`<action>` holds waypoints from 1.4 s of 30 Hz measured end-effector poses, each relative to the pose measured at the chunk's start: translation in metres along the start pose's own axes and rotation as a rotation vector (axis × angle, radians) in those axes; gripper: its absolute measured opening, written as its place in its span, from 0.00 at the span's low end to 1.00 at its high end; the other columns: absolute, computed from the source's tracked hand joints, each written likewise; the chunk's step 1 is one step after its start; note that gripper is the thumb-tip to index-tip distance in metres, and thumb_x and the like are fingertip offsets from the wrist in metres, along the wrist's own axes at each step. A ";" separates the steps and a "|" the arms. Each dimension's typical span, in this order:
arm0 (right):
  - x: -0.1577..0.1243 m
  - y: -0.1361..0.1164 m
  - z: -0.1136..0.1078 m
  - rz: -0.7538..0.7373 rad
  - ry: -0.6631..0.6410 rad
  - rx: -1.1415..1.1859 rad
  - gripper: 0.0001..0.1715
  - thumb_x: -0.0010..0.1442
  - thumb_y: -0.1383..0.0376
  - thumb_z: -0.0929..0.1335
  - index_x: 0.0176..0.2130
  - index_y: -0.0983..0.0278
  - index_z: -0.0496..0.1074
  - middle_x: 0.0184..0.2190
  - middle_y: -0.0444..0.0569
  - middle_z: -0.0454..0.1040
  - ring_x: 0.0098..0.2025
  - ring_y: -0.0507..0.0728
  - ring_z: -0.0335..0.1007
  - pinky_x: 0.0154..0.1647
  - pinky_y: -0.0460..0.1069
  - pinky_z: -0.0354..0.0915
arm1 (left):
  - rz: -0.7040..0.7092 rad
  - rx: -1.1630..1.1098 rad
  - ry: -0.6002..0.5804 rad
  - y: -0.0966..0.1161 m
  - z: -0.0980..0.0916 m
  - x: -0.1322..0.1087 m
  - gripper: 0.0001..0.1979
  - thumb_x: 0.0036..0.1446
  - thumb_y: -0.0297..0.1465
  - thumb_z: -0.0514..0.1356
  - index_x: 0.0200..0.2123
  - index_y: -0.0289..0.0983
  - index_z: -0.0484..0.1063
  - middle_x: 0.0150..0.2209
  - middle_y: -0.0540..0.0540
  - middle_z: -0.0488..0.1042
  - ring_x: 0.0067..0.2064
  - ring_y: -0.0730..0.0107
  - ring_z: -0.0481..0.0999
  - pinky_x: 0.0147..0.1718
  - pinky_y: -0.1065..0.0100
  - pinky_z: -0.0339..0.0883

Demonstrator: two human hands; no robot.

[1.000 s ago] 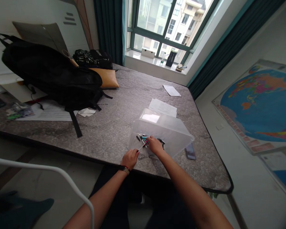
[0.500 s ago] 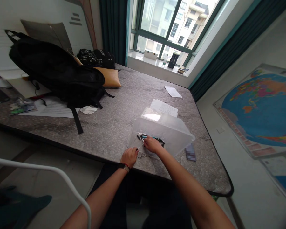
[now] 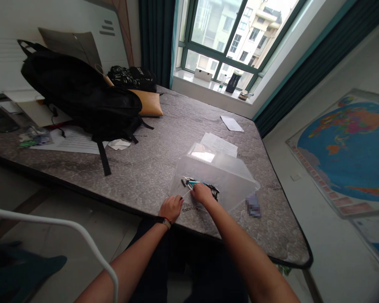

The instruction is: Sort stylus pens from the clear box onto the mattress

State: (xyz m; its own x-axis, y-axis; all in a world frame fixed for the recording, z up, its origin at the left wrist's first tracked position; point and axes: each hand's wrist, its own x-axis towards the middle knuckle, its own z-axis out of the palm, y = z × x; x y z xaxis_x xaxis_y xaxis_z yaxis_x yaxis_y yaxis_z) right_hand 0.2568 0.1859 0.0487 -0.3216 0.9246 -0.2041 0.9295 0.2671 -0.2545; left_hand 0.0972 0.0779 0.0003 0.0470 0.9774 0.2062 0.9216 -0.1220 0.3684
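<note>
My left hand (image 3: 171, 208) is closed at the table's near edge, with its fingertips on the dark end of a thin white stick (image 3: 186, 193), perhaps a pen or refill. The stick's other end reaches the closed fingers of my right hand (image 3: 202, 193); whether they grip it is hard to see. Under and around my right hand lie several pens (image 3: 192, 183), one teal and others dark or silver, partly covered by the hand. They rest at the translucent plastic box (image 3: 232, 172), which appears to lie on its side.
Loose paper sheets (image 3: 225, 144) lie behind the box, and a pixelated item (image 3: 253, 206) sits to its right. On the left are a black backpack (image 3: 78, 92), a tan pouch (image 3: 151, 103) and more papers (image 3: 72, 141). A white curved bar (image 3: 78, 229) crosses the lower left.
The view has shifted slightly. My right hand has moved a little right and down, showing more of the teal pen. My left hand stays nearly in place on the stick.
</note>
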 end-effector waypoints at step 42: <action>-0.083 0.022 0.033 0.139 0.316 0.269 0.06 0.58 0.62 0.67 0.35 0.62 0.72 0.37 0.51 0.75 0.39 0.57 0.71 0.42 0.48 0.63 | 0.033 -0.034 0.072 -0.004 0.012 0.000 0.15 0.67 0.36 0.45 0.36 0.40 0.69 0.30 0.43 0.71 0.33 0.61 0.70 0.33 0.64 0.56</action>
State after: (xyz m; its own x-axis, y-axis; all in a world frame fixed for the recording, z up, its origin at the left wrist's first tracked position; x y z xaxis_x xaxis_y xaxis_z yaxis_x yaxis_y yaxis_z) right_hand 0.2979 0.1059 0.0288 -0.0866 0.9956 0.0350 0.8665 0.0926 -0.4906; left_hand 0.0976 0.0807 -0.0117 0.0484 0.9579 0.2828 0.9065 -0.1610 0.3903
